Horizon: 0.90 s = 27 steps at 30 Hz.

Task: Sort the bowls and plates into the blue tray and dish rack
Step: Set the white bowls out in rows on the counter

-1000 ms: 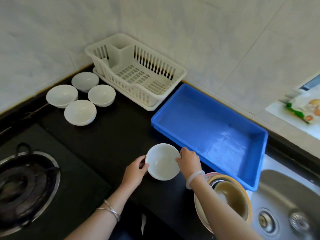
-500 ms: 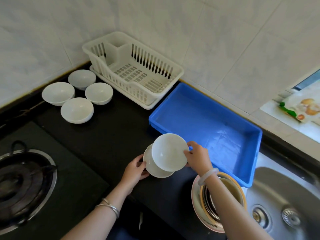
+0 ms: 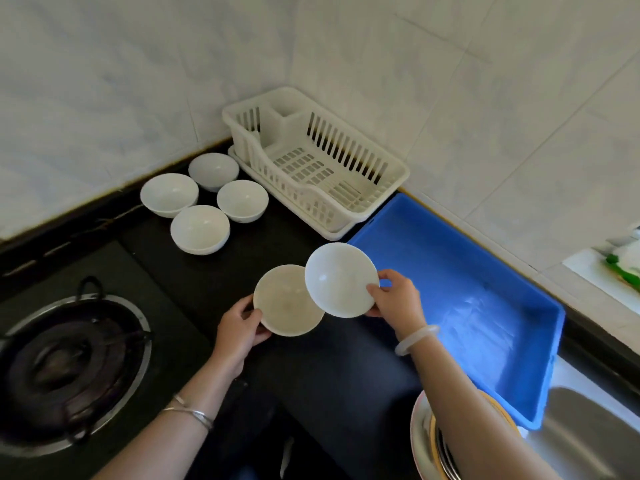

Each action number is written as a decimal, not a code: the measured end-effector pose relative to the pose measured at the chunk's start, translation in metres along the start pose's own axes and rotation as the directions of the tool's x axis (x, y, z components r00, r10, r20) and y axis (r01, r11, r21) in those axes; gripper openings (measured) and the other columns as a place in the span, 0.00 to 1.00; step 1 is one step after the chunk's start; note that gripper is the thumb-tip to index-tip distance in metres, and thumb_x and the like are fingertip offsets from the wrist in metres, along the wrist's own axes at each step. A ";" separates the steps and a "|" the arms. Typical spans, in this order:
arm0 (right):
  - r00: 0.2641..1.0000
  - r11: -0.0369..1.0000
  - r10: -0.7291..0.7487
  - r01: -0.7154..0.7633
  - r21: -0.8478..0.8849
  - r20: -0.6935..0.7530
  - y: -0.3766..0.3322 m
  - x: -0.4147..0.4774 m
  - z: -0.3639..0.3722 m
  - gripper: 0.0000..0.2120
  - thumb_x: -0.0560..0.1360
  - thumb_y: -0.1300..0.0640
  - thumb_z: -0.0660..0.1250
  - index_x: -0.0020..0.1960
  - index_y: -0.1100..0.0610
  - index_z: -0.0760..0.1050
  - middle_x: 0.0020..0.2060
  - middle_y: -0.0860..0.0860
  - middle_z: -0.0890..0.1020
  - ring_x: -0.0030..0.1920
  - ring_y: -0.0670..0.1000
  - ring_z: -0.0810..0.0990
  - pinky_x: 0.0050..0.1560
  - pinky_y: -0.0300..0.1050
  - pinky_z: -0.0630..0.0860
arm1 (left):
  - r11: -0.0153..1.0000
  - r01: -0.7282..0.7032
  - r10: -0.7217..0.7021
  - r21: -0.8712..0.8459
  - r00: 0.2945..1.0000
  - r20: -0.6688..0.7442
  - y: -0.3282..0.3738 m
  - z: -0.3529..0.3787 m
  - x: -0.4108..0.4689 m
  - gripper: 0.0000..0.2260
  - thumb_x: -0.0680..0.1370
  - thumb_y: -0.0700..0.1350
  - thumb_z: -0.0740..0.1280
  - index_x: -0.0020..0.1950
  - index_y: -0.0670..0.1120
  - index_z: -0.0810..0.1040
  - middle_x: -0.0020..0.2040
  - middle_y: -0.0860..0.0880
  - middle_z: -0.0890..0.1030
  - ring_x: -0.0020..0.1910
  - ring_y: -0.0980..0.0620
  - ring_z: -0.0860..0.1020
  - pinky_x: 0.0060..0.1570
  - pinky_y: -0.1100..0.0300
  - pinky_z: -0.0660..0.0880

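Note:
My right hand (image 3: 394,299) grips a white bowl (image 3: 341,279) by its rim, lifted and tilted just left of the blue tray (image 3: 540,382). My left hand (image 3: 239,327) holds a second, cream-tinted bowl (image 3: 285,301) by its left rim, low over the black counter; the raised bowl overlaps its right edge. Several white bowls (image 3: 200,229) stand in a cluster at the back left. The white dish rack (image 3: 311,161) sits in the corner against the wall, with nothing in it. The blue tray holds nothing.
A gas burner (image 3: 65,368) lies at the left. A stack of plates and bowls (image 3: 424,438) stands at the bottom right under my right forearm, beside the steel sink (image 3: 595,441). A white board with food (image 3: 620,268) is at the far right.
My right hand lifted the top bowl off the one below and carried it up and right toward the blue tray. My left hand stayed on the lower bowl.

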State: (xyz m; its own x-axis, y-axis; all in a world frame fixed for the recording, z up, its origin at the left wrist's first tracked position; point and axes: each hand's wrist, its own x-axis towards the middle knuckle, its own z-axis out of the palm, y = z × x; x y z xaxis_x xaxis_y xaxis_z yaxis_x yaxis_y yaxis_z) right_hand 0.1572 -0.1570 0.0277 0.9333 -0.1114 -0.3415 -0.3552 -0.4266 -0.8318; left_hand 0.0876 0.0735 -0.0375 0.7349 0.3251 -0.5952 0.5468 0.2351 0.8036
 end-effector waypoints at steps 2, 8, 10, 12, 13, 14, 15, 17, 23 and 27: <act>1.000 1.000 0.007 -0.008 0.020 0.024 -0.011 0.013 0.017 0.04 0.75 0.63 0.64 0.48 0.55 0.73 0.42 0.57 0.81 0.33 0.47 0.82 0.26 0.36 0.78 | 0.999 0.016 -0.019 -0.039 0.997 -0.071 0.005 -0.016 0.008 0.19 0.79 0.40 0.60 0.70 0.48 0.67 0.60 0.46 0.75 0.56 0.45 0.78 0.34 0.61 0.78; 0.993 0.990 0.090 -0.097 0.102 0.075 -0.031 0.051 0.071 0.07 0.75 0.63 0.64 0.53 0.57 0.72 0.50 0.55 0.76 0.43 0.54 0.81 0.27 0.41 0.80 | 0.986 0.036 -0.077 -0.163 0.964 -0.253 0.015 -0.049 0.028 0.20 0.79 0.39 0.60 0.71 0.47 0.66 0.67 0.42 0.71 0.60 0.41 0.76 0.47 0.52 0.79; 0.991 0.986 0.112 -0.120 0.113 0.078 -0.031 0.064 0.089 0.07 0.75 0.64 0.64 0.51 0.58 0.72 0.54 0.57 0.75 0.50 0.59 0.80 0.28 0.44 0.81 | 0.978 0.029 -0.087 -0.205 0.957 -0.276 0.017 -0.053 0.032 0.19 0.79 0.39 0.59 0.71 0.47 0.66 0.68 0.42 0.70 0.61 0.41 0.75 0.52 0.50 0.78; 0.987 0.979 0.144 -0.153 0.136 0.074 -0.031 0.075 0.104 0.07 0.74 0.65 0.64 0.51 0.58 0.71 0.57 0.59 0.75 0.53 0.61 0.78 0.26 0.43 0.80 | 0.972 0.031 -0.100 -0.232 0.952 -0.290 0.019 -0.055 0.037 0.19 0.79 0.39 0.60 0.71 0.47 0.66 0.68 0.42 0.70 0.61 0.40 0.75 0.54 0.48 0.78; 0.984 0.974 0.163 -0.172 0.147 0.073 -0.030 0.080 0.110 0.07 0.74 0.65 0.64 0.51 0.58 0.70 0.59 0.59 0.74 0.54 0.61 0.77 0.25 0.42 0.80 | 0.970 0.034 -0.107 -0.241 0.949 -0.297 0.020 -0.055 0.039 0.20 0.79 0.39 0.60 0.71 0.47 0.66 0.68 0.42 0.70 0.62 0.40 0.75 0.54 0.48 0.78; 0.981 0.969 0.182 -0.191 0.155 0.073 -0.029 0.085 0.116 0.07 0.74 0.65 0.63 0.51 0.58 0.70 0.60 0.59 0.73 0.55 0.61 0.77 0.25 0.42 0.80 | 0.968 0.039 -0.116 -0.249 0.946 -0.301 0.020 -0.055 0.042 0.20 0.79 0.39 0.60 0.71 0.47 0.66 0.68 0.42 0.70 0.62 0.40 0.75 0.54 0.47 0.78; 0.977 0.965 0.200 -0.210 0.160 0.074 -0.029 0.089 0.121 0.07 0.74 0.66 0.63 0.50 0.59 0.70 0.60 0.59 0.73 0.54 0.61 0.77 0.24 0.42 0.79 | 0.965 0.045 -0.126 -0.258 0.945 -0.303 0.020 -0.055 0.043 0.20 0.79 0.39 0.60 0.71 0.47 0.66 0.68 0.42 0.70 0.62 0.40 0.75 0.54 0.48 0.78; 0.970 0.958 0.229 -0.238 0.159 0.076 -0.027 0.096 0.129 0.07 0.74 0.67 0.62 0.50 0.59 0.69 0.60 0.60 0.72 0.54 0.61 0.76 0.24 0.42 0.79 | 0.957 0.059 -0.148 -0.284 0.941 -0.306 0.021 -0.055 0.047 0.20 0.79 0.39 0.59 0.71 0.48 0.66 0.68 0.42 0.70 0.60 0.40 0.75 0.52 0.49 0.78; 0.960 0.949 0.270 -0.278 0.150 0.069 -0.021 0.109 0.143 0.07 0.74 0.68 0.61 0.50 0.59 0.68 0.56 0.57 0.71 0.50 0.59 0.75 0.23 0.40 0.78 | 0.938 0.065 -0.175 -0.339 0.936 -0.304 0.020 -0.058 0.053 0.19 0.79 0.39 0.59 0.71 0.47 0.67 0.68 0.43 0.70 0.59 0.40 0.76 0.50 0.52 0.78; 0.961 0.949 0.273 -0.277 0.149 0.048 -0.012 0.112 0.148 0.06 0.75 0.67 0.62 0.46 0.57 0.68 0.54 0.56 0.72 0.51 0.59 0.75 0.23 0.40 0.78 | 0.929 0.061 -0.179 -0.364 0.937 -0.299 0.020 -0.055 0.052 0.19 0.79 0.39 0.60 0.70 0.48 0.67 0.68 0.44 0.69 0.62 0.40 0.74 0.51 0.51 0.77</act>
State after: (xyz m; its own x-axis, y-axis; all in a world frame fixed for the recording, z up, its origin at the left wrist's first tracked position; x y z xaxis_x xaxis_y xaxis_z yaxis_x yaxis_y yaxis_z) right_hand 0.2586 -0.0318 -0.0651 0.7970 -0.1803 -0.5764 -0.6039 -0.2398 -0.7601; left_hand 0.1141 0.1455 -0.0522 0.4709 0.5370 -0.6999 0.4066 0.5720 0.7124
